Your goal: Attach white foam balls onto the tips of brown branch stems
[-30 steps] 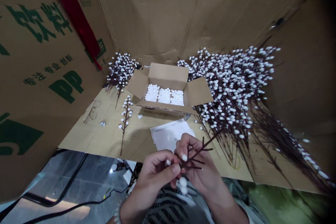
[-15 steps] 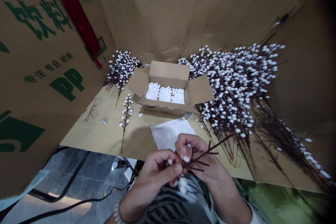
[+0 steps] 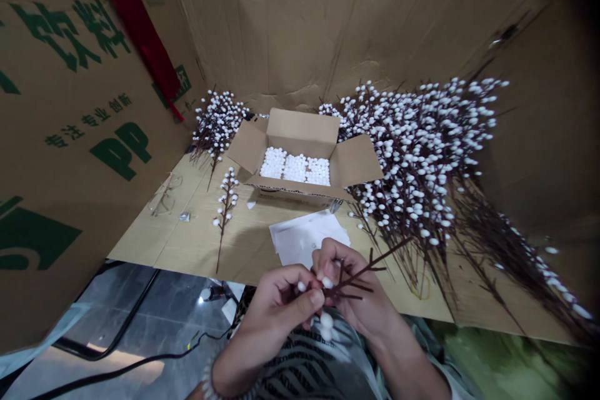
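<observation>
My left hand is closed, its thumb and fingers pinching a brown artificial berry branch. Bare twigs of the branch point up and to the right. White berries sit at its lower end, below my fingers. My right hand is closed too, with its fingertips on a white berry against the branch, close to my left thumb. Its other fingers are partly hidden behind the twigs.
An open cardboard box holds many white berries. Finished-looking berry branches are heaped at right, a smaller bunch at left. One berried branch, white paper, eyeglasses and bare stems lie on the table.
My right fingertips have moved slightly down and left, bringing a white berry in against the branch. The branch has dipped a little. The things on the table have not moved.
</observation>
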Available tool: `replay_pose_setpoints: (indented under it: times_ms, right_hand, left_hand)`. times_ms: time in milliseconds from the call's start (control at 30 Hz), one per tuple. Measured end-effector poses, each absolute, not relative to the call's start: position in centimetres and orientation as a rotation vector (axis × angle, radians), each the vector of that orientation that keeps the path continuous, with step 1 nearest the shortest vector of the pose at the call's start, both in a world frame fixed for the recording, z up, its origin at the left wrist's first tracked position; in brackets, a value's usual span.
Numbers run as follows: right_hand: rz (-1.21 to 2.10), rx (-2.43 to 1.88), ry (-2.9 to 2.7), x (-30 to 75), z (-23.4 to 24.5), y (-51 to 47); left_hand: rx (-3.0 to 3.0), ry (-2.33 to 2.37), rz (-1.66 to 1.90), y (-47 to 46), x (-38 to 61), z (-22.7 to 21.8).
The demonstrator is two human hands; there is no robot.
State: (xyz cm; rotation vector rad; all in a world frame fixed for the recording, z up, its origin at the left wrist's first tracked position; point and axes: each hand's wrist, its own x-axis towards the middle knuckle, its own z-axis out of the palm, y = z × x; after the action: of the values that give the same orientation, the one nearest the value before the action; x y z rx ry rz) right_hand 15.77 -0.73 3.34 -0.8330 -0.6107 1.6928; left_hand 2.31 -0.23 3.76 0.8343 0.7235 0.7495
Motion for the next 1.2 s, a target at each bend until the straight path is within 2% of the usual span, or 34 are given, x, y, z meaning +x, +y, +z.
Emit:
replay_pose_setpoints:
  times_ms: [233,467,733,900,1200]
  right_hand:
    - [1.682,-0.863,-0.531,15.4,3.5,-0.7]
    - [1.684,-0.791,-0.191,15.8,2.7,-0.7]
    - [1.691,-0.799,-0.196,16.4,0.8,-0.9]
    - [1.777,-0.787,-0.145,16.3,0.2,-0.7]
    - [1.804,-0.798,-0.063,16.4,-0.3,-0.3]
  left_hand:
    - [0.85,0.764,0.76,-0.1,2.4,3.4]
    - [0.823,0.815,0.873,0.2,2.3,2.3]
    - [0.838,0.774,1.042,0.1,2.2,1.4]
    - [1.014,0.913,1.131,0.0,2.4,1.6]
    - [1.094,0.995,1.056,0.5,2.3,0.6]
